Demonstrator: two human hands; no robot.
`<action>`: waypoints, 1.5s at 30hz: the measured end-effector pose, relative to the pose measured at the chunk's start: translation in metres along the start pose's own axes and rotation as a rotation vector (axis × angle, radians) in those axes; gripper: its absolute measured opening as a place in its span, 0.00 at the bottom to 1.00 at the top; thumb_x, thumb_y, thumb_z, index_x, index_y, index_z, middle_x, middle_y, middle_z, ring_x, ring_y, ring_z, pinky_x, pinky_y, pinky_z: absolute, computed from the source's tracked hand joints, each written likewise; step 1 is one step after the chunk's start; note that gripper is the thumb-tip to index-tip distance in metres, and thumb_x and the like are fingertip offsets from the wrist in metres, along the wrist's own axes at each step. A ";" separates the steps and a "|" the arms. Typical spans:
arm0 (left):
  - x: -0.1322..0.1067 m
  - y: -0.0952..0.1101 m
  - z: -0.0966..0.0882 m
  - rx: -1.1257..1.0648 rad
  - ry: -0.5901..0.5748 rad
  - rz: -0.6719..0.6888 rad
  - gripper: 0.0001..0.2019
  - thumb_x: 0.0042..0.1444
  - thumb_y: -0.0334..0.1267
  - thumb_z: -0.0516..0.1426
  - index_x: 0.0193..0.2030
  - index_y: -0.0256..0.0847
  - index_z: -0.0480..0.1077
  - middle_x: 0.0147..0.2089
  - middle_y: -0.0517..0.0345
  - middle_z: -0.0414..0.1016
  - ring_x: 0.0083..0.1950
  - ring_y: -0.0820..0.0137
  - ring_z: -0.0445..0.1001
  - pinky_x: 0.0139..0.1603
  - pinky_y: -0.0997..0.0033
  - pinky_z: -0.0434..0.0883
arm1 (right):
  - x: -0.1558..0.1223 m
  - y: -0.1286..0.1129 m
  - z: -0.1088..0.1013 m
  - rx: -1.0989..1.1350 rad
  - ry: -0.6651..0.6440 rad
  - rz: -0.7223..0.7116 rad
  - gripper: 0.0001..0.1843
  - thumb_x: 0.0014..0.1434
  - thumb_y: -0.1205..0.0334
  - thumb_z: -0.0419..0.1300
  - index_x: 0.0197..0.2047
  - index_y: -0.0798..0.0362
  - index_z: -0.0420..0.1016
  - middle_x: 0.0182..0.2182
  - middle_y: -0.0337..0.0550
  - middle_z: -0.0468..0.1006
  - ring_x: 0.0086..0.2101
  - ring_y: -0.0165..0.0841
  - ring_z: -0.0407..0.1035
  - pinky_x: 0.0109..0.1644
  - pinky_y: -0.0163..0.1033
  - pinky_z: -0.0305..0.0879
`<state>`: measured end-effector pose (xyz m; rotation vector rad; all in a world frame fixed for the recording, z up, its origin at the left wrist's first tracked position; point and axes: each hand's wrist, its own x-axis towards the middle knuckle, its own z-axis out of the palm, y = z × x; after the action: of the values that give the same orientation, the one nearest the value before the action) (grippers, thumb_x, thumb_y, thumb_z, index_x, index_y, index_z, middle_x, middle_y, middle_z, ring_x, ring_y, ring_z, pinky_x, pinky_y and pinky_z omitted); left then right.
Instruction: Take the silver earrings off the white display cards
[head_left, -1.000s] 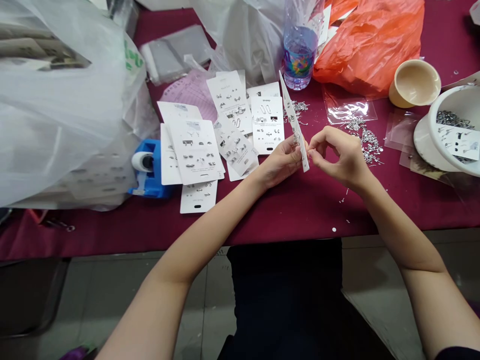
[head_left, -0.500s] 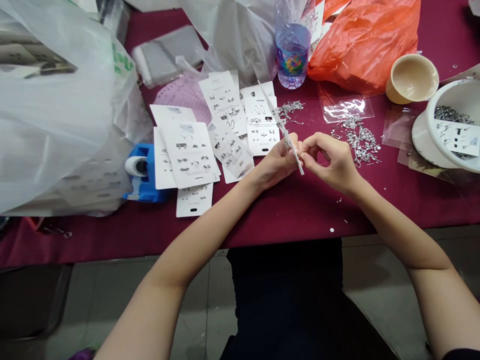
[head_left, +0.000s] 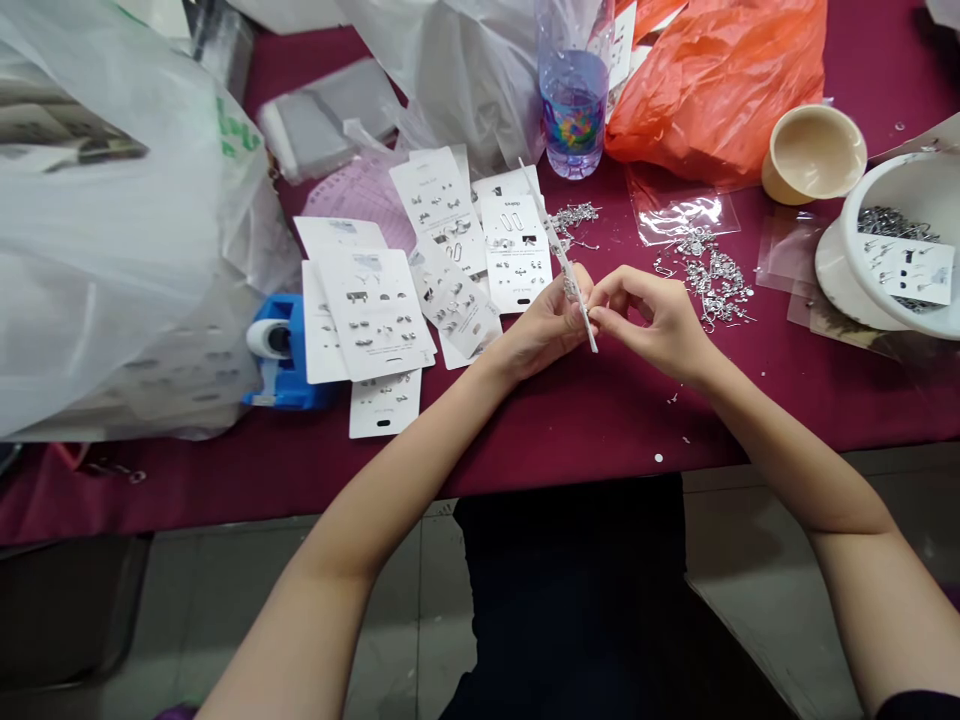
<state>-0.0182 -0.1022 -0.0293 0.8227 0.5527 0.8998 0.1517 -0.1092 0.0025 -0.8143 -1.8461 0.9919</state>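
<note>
My left hand point(head_left: 550, 325) is closed on a white earring card point(head_left: 556, 245), held almost edge-on to me, with small metal pieces along its left face. At the card's right side, my right hand point(head_left: 649, 318) pinches with thumb and fingertips close to the card's lower part. Whatever sits between those fingertips is too small to make out. Left of my hands lie several earring cards point(head_left: 375, 345) carrying silver earrings, some overlapping. Beyond my right hand is a loose pile of silver earrings point(head_left: 712, 280), and a smaller pile point(head_left: 574, 218) lies behind the held card.
A blue tape dispenser point(head_left: 289, 375) stands beside a large white plastic bag point(head_left: 112, 260). At the back are a water bottle point(head_left: 574, 110) and a red plastic bag point(head_left: 720, 100). To the right sit a beige cup point(head_left: 780, 180) and a white bucket point(head_left: 847, 270) holding metal pieces and a card.
The view has shifted slightly. Both hands keep their hold at the card, which stays nearly edge-on; the right fingertips remain pinched against its lower right side.
</note>
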 end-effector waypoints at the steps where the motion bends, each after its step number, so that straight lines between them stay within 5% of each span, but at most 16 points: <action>1: 0.000 0.001 0.001 -0.024 -0.013 0.002 0.24 0.47 0.48 0.74 0.30 0.41 0.63 0.26 0.68 0.65 0.27 0.80 0.70 0.29 0.79 0.70 | 0.001 -0.001 -0.002 0.074 -0.016 0.056 0.06 0.63 0.62 0.64 0.36 0.54 0.74 0.27 0.38 0.77 0.27 0.26 0.70 0.33 0.34 0.69; 5: 0.001 0.005 0.004 -0.089 -0.035 0.001 0.27 0.40 0.46 0.76 0.28 0.40 0.61 0.24 0.70 0.63 0.24 0.82 0.68 0.29 0.81 0.71 | 0.003 -0.005 -0.007 0.312 -0.044 0.177 0.16 0.64 0.50 0.66 0.41 0.54 0.72 0.35 0.42 0.80 0.33 0.28 0.77 0.37 0.35 0.76; 10: 0.001 0.002 0.001 -0.058 -0.081 0.027 0.24 0.44 0.49 0.74 0.31 0.41 0.64 0.25 0.70 0.67 0.26 0.81 0.69 0.31 0.80 0.71 | 0.003 -0.008 -0.009 0.276 -0.089 0.140 0.17 0.63 0.48 0.67 0.39 0.55 0.73 0.34 0.42 0.80 0.34 0.29 0.77 0.40 0.36 0.76; 15: -0.001 0.004 0.009 0.243 0.064 0.209 0.25 0.45 0.55 0.73 0.36 0.41 0.68 0.32 0.64 0.71 0.34 0.76 0.73 0.38 0.76 0.72 | 0.004 -0.005 -0.026 0.225 -0.162 0.118 0.22 0.66 0.39 0.61 0.41 0.52 0.72 0.31 0.38 0.78 0.31 0.28 0.74 0.36 0.35 0.74; 20: -0.005 0.014 0.012 0.483 0.262 0.407 0.24 0.50 0.57 0.69 0.35 0.43 0.63 0.33 0.64 0.69 0.33 0.76 0.70 0.33 0.75 0.67 | 0.004 -0.003 -0.036 0.304 -0.282 0.165 0.23 0.69 0.39 0.56 0.50 0.51 0.72 0.37 0.42 0.80 0.34 0.30 0.76 0.40 0.37 0.78; 24: -0.005 0.018 0.005 0.740 0.371 0.525 0.19 0.55 0.53 0.67 0.39 0.44 0.66 0.33 0.64 0.69 0.30 0.76 0.67 0.34 0.72 0.66 | 0.002 0.004 -0.026 0.325 -0.200 0.170 0.23 0.64 0.50 0.65 0.57 0.51 0.69 0.40 0.42 0.80 0.32 0.30 0.78 0.37 0.37 0.80; 28: -0.003 0.020 -0.001 0.960 0.349 0.590 0.13 0.62 0.51 0.62 0.41 0.44 0.69 0.33 0.62 0.70 0.31 0.74 0.68 0.38 0.69 0.66 | 0.006 0.015 -0.033 0.313 -0.047 0.164 0.24 0.58 0.57 0.69 0.55 0.52 0.69 0.33 0.37 0.79 0.28 0.30 0.77 0.33 0.37 0.80; 31: 0.003 0.028 -0.008 1.081 0.439 0.593 0.08 0.70 0.40 0.52 0.41 0.43 0.68 0.34 0.59 0.73 0.34 0.71 0.72 0.41 0.67 0.67 | 0.009 0.018 -0.055 0.280 0.123 0.136 0.24 0.55 0.55 0.70 0.52 0.49 0.70 0.35 0.38 0.80 0.26 0.30 0.76 0.31 0.38 0.79; 34: 0.016 0.039 -0.016 1.283 0.497 0.485 0.05 0.65 0.30 0.52 0.39 0.42 0.68 0.34 0.57 0.74 0.36 0.69 0.72 0.43 0.66 0.67 | 0.010 0.019 -0.076 0.236 0.264 0.132 0.23 0.55 0.56 0.69 0.52 0.46 0.69 0.39 0.40 0.81 0.27 0.29 0.76 0.31 0.39 0.78; 40: 0.053 0.044 -0.015 1.891 0.226 0.234 0.09 0.63 0.27 0.54 0.47 0.36 0.73 0.48 0.41 0.77 0.52 0.55 0.73 0.54 0.56 0.69 | 0.010 0.030 -0.083 0.241 0.322 0.111 0.19 0.57 0.58 0.66 0.51 0.45 0.68 0.36 0.40 0.80 0.28 0.31 0.76 0.33 0.40 0.78; 45: 0.076 0.038 -0.011 2.096 0.116 0.126 0.16 0.62 0.21 0.46 0.49 0.30 0.72 0.50 0.35 0.75 0.53 0.53 0.71 0.53 0.53 0.70 | 0.012 0.034 -0.079 0.243 0.308 0.137 0.19 0.57 0.61 0.64 0.53 0.46 0.69 0.37 0.41 0.79 0.28 0.31 0.76 0.32 0.40 0.78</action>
<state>-0.0039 -0.0195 -0.0115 2.6625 1.5635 0.1366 0.2221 -0.0588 0.0021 -0.8971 -1.3934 1.0851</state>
